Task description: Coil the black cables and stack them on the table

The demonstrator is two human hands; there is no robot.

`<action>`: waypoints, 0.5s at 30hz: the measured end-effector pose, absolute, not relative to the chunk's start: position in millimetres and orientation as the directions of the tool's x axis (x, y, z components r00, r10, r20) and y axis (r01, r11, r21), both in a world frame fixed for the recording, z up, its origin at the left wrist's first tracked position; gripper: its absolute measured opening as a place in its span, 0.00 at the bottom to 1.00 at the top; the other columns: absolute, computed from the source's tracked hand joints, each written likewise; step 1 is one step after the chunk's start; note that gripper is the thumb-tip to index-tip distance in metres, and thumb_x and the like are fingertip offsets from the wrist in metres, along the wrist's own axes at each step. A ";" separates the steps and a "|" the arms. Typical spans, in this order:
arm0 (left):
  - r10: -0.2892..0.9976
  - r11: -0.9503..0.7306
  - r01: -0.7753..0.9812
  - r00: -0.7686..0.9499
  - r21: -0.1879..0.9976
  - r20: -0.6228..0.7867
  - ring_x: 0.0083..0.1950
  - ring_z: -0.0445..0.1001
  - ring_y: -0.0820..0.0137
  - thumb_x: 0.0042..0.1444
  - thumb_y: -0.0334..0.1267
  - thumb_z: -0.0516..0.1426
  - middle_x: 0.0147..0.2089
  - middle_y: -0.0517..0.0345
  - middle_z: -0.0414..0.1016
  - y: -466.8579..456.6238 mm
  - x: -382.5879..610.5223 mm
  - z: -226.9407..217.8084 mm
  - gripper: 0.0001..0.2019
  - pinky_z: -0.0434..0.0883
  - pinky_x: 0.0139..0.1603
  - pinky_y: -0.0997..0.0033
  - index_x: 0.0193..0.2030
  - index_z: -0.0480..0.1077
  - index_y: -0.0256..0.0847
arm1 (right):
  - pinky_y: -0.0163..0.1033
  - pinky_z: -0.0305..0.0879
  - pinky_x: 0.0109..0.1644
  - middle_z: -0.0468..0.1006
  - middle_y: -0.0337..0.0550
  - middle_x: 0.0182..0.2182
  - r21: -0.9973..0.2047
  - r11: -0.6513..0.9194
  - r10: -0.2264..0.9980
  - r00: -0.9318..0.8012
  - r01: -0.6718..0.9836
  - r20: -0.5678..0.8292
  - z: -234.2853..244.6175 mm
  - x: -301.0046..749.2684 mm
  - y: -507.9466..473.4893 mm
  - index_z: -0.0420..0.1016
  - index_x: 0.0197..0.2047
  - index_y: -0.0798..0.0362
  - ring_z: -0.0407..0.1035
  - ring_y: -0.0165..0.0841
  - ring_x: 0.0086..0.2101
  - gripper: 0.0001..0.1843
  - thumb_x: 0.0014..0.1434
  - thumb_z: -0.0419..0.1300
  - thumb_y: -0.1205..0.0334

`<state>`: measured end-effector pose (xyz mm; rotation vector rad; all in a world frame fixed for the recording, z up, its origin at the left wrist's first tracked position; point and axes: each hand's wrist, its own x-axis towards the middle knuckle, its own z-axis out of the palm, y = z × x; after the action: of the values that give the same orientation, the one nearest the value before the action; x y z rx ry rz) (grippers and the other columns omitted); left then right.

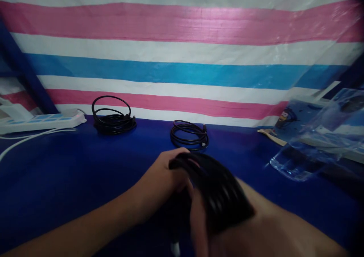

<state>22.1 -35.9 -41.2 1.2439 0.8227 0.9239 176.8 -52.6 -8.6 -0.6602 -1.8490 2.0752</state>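
Note:
A thick coil of black cable (pixel 218 188) is held up close to the camera, above the blue table. My left hand (pixel 173 169) grips its far left end, fingers closed round it and partly hidden behind the coil. Around the near right end wraps my right hand (pixel 210 226), blurred by motion. Below the hands a cable plug (pixel 175 247) with a pale metal tip hangs near the bottom edge. Just beyond the hands lies a smaller coil of black cable (pixel 187 135) with its plugs showing. Farther left rests a bigger black cable coil (pixel 113 122), one loop standing up.
A white power strip (pixel 42 121) with white cords (pixel 36 135) is at the left. On the right stand a clear plastic container (pixel 295 166) and a dark blue item with a cartoon figure (pixel 286 116). A striped plastic sheet (pixel 182 74) hangs behind the blue table (pixel 71 173).

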 end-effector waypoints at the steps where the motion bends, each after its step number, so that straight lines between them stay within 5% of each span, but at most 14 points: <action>1: 0.930 0.048 -0.148 0.367 0.988 0.010 0.20 0.64 0.80 0.53 0.35 0.56 0.17 0.67 0.62 -35.5 21.0 -38.3 0.07 0.57 0.21 0.82 0.26 0.67 0.37 | 0.31 0.64 0.27 0.67 0.32 0.16 -0.986 -0.165 0.588 -0.801 0.015 -0.111 -10.4 178.0 -48.3 0.70 0.30 0.54 0.65 0.23 0.18 0.05 0.53 0.58 0.61; 4: 0.928 0.073 -0.280 0.370 0.957 0.038 0.16 0.62 0.80 0.53 0.39 0.57 0.11 0.69 0.56 -36.4 18.9 -32.5 0.10 0.67 0.30 0.77 0.24 0.66 0.37 | 0.30 0.62 0.23 0.59 0.27 0.11 -0.964 -0.165 0.838 -0.545 -0.209 -0.025 -17.8 178.4 -35.3 0.67 0.30 0.53 0.54 0.20 0.12 0.04 0.49 0.59 0.68; 9: 0.843 0.256 -0.367 0.538 0.894 -0.020 0.10 0.53 0.82 0.53 0.35 0.57 0.09 0.71 0.51 -38.4 18.3 -34.3 0.11 0.65 0.23 0.76 0.22 0.63 0.36 | 0.30 0.60 0.19 0.53 0.24 0.11 -0.963 -0.181 0.905 -0.417 -0.199 -0.084 -27.2 170.2 -33.0 0.63 0.27 0.53 0.46 0.18 0.10 0.05 0.52 0.53 0.72; 12: 0.928 0.207 -0.291 0.360 0.934 -0.093 0.11 0.47 0.84 0.51 0.37 0.59 0.11 0.74 0.48 -35.2 18.9 -36.8 0.07 0.58 0.16 0.80 0.28 0.65 0.38 | 0.32 0.64 0.23 0.53 0.24 0.11 -0.974 -0.163 0.909 -0.407 -0.156 -0.087 -32.6 163.3 -40.4 0.65 0.29 0.53 0.48 0.19 0.11 0.06 0.52 0.51 0.73; 15: 0.981 0.164 -0.138 0.123 0.977 -0.147 0.13 0.49 0.83 0.46 0.37 0.61 0.13 0.72 0.53 -30.1 18.2 -37.5 0.09 0.50 0.13 0.82 0.29 0.63 0.40 | 0.33 0.65 0.32 0.63 0.29 0.14 -0.994 -0.095 0.922 -0.382 -0.062 -0.065 -38.0 160.5 -42.6 0.67 0.31 0.54 0.62 0.22 0.18 0.06 0.53 0.51 0.72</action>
<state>18.2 -30.1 -37.5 1.0389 1.0904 1.0799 160.5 -42.6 -38.0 -0.9998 -1.3863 1.5905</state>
